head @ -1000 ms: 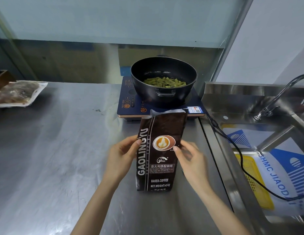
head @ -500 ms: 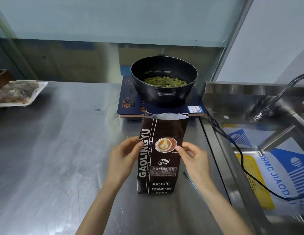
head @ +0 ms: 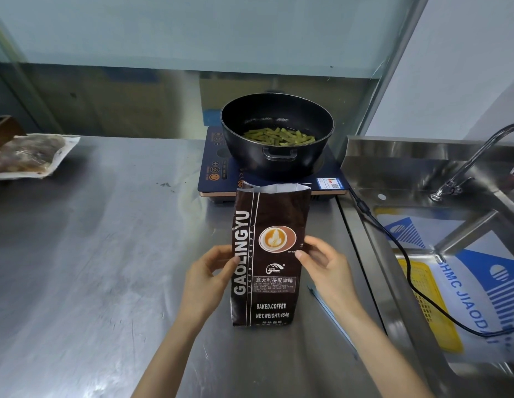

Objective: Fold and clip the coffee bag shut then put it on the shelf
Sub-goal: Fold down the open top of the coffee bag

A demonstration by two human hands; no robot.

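- Tall dark-brown foil coffee bag point(head: 267, 262) stands upright on the brushed steel counter point(head: 106, 268), mouth at the top open and unfolded, silver lining showing.
- Risk: the bag is tall and narrow; folding the top while gripping only mid-height could tip it and spill coffee.
- Risk: the black pot of green beans point(head: 277, 133) on the dark-blue induction hob point(head: 221, 179) sits just behind the bag; a push backward likely knocks the open top into it.
- Risk: the thin light-blue strip point(head: 330, 314) on the counter, possibly the clip though I can't tell, lies near the sink edge point(head: 373, 254) and could get swept off.
- Left hand point(head: 209, 277) is clamped on the bag's left edge, thumb in front.
- Right hand point(head: 324, 268) pinches the right edge, thumb on the front face.
- The bag sits between both hands, touching each; no shelf in view.
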